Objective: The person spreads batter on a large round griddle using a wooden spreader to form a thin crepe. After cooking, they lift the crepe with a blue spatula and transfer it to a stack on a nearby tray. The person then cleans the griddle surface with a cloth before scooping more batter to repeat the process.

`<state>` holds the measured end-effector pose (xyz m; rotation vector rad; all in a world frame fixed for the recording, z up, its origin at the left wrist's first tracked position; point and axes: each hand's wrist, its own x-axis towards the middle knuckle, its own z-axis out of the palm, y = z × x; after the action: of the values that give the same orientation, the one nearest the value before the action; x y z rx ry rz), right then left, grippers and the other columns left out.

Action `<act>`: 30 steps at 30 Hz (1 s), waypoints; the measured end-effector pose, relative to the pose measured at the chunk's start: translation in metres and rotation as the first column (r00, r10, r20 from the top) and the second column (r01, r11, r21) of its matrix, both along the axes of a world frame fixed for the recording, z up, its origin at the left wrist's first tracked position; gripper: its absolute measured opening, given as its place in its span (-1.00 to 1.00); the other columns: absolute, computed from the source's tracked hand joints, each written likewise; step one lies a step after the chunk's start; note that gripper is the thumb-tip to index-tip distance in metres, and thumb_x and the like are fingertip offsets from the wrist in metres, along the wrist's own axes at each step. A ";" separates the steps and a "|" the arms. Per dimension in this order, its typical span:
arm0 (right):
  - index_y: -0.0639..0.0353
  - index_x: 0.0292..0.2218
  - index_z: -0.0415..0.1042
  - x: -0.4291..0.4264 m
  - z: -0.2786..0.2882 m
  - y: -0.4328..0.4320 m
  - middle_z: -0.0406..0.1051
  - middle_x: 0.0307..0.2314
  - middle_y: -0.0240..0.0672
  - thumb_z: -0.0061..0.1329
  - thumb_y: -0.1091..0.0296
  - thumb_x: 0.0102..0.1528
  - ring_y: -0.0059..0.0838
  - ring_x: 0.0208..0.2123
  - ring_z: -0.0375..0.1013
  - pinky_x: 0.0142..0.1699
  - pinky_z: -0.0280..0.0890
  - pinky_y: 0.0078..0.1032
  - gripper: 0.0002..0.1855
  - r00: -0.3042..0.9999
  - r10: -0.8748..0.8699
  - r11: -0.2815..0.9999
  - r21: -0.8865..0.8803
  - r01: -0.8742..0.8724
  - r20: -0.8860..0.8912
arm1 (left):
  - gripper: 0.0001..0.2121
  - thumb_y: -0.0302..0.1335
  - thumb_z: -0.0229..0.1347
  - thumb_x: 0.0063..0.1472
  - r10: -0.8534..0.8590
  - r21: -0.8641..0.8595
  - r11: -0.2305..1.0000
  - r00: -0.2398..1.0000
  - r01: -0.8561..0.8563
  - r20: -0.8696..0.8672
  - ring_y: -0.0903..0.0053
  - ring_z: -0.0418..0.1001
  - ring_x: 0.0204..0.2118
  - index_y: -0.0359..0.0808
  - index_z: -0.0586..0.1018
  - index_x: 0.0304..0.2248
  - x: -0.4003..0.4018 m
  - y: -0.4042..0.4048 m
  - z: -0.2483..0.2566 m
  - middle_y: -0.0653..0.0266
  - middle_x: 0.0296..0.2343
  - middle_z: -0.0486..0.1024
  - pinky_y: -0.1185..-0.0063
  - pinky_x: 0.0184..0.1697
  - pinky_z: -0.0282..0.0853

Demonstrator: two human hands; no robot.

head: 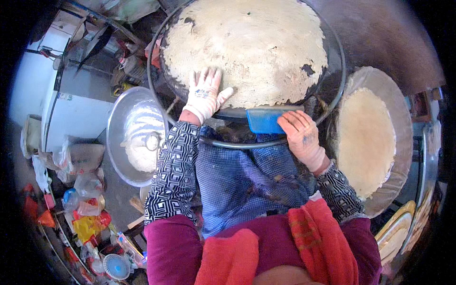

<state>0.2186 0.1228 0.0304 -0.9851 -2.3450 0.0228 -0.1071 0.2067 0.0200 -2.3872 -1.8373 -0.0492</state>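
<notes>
A large round griddle [228, 113] stands before me, with a thin, pale sheet of batter or flatbread [245, 53] over most of its top. The sheet has ragged edges and a few dark gaps. My left hand [206, 93], in a white glove, lies over the sheet's near left part with fingers spread and nothing in it; whether it presses on the surface I cannot tell. At the griddle's near right edge, my right hand [302, 137], also gloved, grips a blue scraper [265, 120]. The scraper's long upper edge meets the near rim.
A metal ring [245, 145] surrounds the griddle. To the left sits a metal basin [117, 142] holding pale batter or flour. On the right, a stack of round flatbread [367, 142] rests on a plastic-lined round tray [400, 149]. Plastic bags [89, 226] and a small fan [117, 266] are lower left.
</notes>
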 end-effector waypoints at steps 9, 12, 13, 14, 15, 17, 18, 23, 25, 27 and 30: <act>0.16 -0.18 0.47 -0.013 -0.015 0.081 0.51 -0.24 -0.19 -0.10 0.50 -0.04 -0.17 -0.12 0.49 0.05 0.34 -0.27 -0.68 0.980 -0.200 0.975 0.105 0.197 0.018 | 0.05 0.32 0.00 0.01 0.013 -0.151 0.988 0.997 -0.024 -0.072 0.09 -0.03 0.33 -0.38 0.10 0.26 0.061 -0.021 0.006 -0.11 0.24 0.08 0.05 0.34 -0.31; 0.19 -0.16 0.46 0.010 -0.007 0.049 0.50 -0.26 -0.18 -0.07 0.53 -0.06 -0.14 -0.16 0.49 0.02 0.36 -0.23 -0.65 0.984 -0.149 0.975 0.152 0.163 -0.095 | -0.05 0.20 0.09 0.06 -0.020 -0.020 1.000 0.998 0.018 -0.064 0.07 0.04 0.29 -0.35 0.15 0.24 0.072 -0.046 -0.004 -0.12 0.22 0.11 -0.03 0.31 -0.27; 0.20 -0.16 0.46 0.024 -0.006 0.032 0.50 -0.26 -0.17 -0.07 0.54 -0.06 -0.14 -0.16 0.49 0.01 0.36 -0.23 -0.64 0.980 -0.152 0.971 0.167 0.172 -0.127 | -0.08 0.17 0.09 0.07 -0.027 -0.028 0.999 0.997 0.024 -0.079 0.06 0.05 0.29 -0.35 0.17 0.23 0.075 -0.048 -0.009 -0.12 0.22 0.12 -0.04 0.30 -0.26; 0.26 -0.20 0.46 0.037 -0.001 0.009 0.50 -0.31 -0.13 -0.06 0.55 -0.08 -0.11 -0.23 0.49 -0.04 0.38 -0.20 -0.66 0.969 -0.198 0.963 0.157 0.220 -0.146 | -0.11 0.14 0.10 0.08 -0.041 -0.035 0.999 0.995 0.038 -0.094 0.06 0.07 0.28 -0.34 0.18 0.23 0.079 -0.049 -0.013 -0.12 0.22 0.12 -0.06 0.29 -0.25; 0.22 -0.16 0.47 0.055 -0.001 -0.021 0.50 -0.26 -0.15 -0.06 0.64 -0.10 -0.11 -0.19 0.48 -0.02 0.37 -0.20 -0.60 0.951 -0.266 0.961 0.039 0.275 -0.154 | -0.15 0.14 0.06 0.12 -0.070 -0.027 0.997 0.997 0.070 -0.020 0.03 0.09 0.26 -0.35 0.21 0.21 0.085 -0.054 -0.009 -0.13 0.19 0.17 -0.07 0.27 -0.21; 0.26 -0.22 0.49 0.094 -0.002 -0.090 0.48 -0.27 -0.12 -0.09 0.67 -0.18 -0.06 -0.20 0.47 -0.10 0.39 -0.19 -0.59 0.938 -0.330 0.936 -0.170 0.309 -0.108 | -0.15 0.22 -0.03 0.15 -0.189 -0.168 0.968 0.982 0.185 -0.010 0.02 0.15 0.23 -0.35 0.26 0.19 0.087 -0.049 0.004 -0.12 0.14 0.26 -0.06 0.24 -0.15; 0.26 -0.26 0.50 0.112 -0.006 -0.131 0.48 -0.28 -0.11 -0.08 0.63 -0.20 -0.06 -0.21 0.47 -0.10 0.39 -0.19 -0.63 0.925 -0.363 0.906 -0.273 0.323 -0.113 | -0.18 0.19 -0.01 0.17 -0.171 -0.300 0.936 0.982 0.186 0.076 0.07 0.18 0.22 -0.34 0.27 0.19 0.098 -0.046 0.034 -0.10 0.13 0.28 -0.01 0.25 -0.11; 0.18 -0.14 0.51 0.213 -0.069 -0.375 0.50 -0.18 -0.14 -0.02 0.56 -0.10 -0.10 -0.11 0.48 0.01 0.37 -0.23 -0.59 0.807 -0.589 0.667 -0.537 0.517 0.045 | -0.28 -0.05 -0.03 0.31 -0.115 0.153 0.984 0.985 0.095 0.126 0.00 0.01 0.29 -0.30 0.07 0.28 0.072 -0.002 0.006 -0.12 0.22 0.11 0.07 0.31 -0.18; 0.18 -0.15 0.54 0.242 -0.105 -0.466 0.51 -0.19 -0.24 -0.03 0.56 0.01 -0.21 -0.10 0.47 0.03 0.33 -0.32 -0.67 0.386 -0.913 0.165 -0.743 0.648 0.134 | -0.25 0.00 -0.08 0.31 0.118 0.009 0.993 0.992 -0.119 0.049 0.00 -0.09 0.33 -0.30 0.01 0.30 0.071 0.008 -0.017 -0.13 0.26 0.01 0.05 0.32 -0.23; 0.15 -0.10 0.56 0.297 -0.212 -0.551 0.46 -0.16 -0.51 -0.01 0.38 0.17 -0.50 -0.05 0.35 0.08 0.22 -0.44 -0.74 -0.689 -0.641 0.229 -0.941 0.250 -0.339 | -0.24 0.06 -0.16 0.32 0.163 -0.059 0.985 0.986 -0.160 0.044 0.01 -0.12 0.34 -0.31 0.01 0.30 0.075 0.021 -0.026 -0.13 0.27 -0.01 0.04 0.33 -0.27; -0.24 0.26 0.18 0.347 -0.243 -0.566 0.34 0.04 0.01 -0.04 0.16 0.23 -0.10 -0.01 0.39 0.01 0.30 -0.28 -0.41 -0.559 -0.828 -0.160 -0.936 0.315 -0.047 | -0.24 0.09 -0.22 0.32 0.150 -0.071 0.987 0.987 -0.146 0.061 -0.02 -0.13 0.34 -0.31 0.03 0.30 0.116 0.032 -0.018 -0.09 0.27 -0.01 0.06 0.34 -0.29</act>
<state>0.5658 -0.4431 -0.2130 -2.0722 0.1683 0.4924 0.0092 0.2389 0.0016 -2.3097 -2.0726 -0.0533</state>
